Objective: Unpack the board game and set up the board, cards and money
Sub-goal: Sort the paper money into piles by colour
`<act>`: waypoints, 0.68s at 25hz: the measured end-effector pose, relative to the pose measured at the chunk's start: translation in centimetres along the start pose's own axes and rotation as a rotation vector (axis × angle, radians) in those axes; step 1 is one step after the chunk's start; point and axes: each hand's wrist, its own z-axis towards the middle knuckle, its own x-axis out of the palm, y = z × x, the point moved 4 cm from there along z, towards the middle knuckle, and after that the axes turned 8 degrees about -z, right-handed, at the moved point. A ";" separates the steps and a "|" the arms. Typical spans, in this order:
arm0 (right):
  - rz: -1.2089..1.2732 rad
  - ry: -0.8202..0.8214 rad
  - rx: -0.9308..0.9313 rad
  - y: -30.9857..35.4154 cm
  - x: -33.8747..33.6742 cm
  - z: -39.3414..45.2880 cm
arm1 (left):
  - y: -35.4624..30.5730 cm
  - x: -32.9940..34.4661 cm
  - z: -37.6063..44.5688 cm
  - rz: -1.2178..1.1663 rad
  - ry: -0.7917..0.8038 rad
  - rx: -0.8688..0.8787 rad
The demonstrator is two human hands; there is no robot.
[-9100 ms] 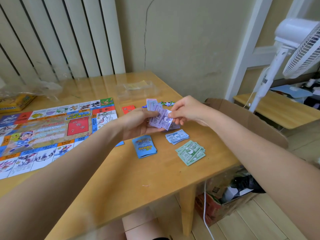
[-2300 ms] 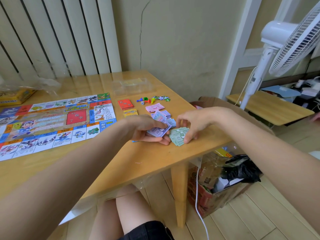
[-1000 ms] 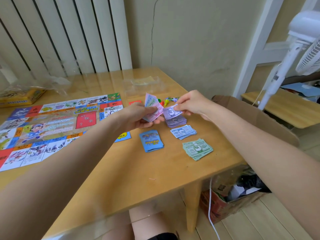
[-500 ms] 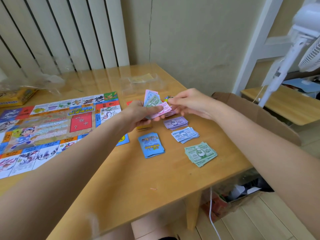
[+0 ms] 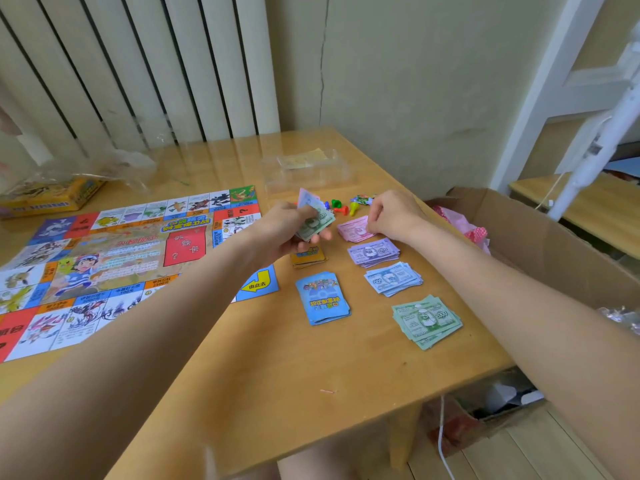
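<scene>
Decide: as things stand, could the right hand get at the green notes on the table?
Probably yes. The right hand rests on the pink notes, and the green notes lie uncovered nearer the person, nothing between.

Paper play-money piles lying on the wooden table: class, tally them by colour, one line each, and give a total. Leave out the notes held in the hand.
Pink paper note pile: 1
Purple paper note pile: 1
Blue paper note pile: 1
Green paper note pile: 1
Total: 4 piles

The right hand touches the pink pile.
</scene>
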 end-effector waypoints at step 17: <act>0.725 0.429 -0.144 1.8 -3.3 -5.1 | -0.3 2.1 -2.2 0.099 0.085 -0.001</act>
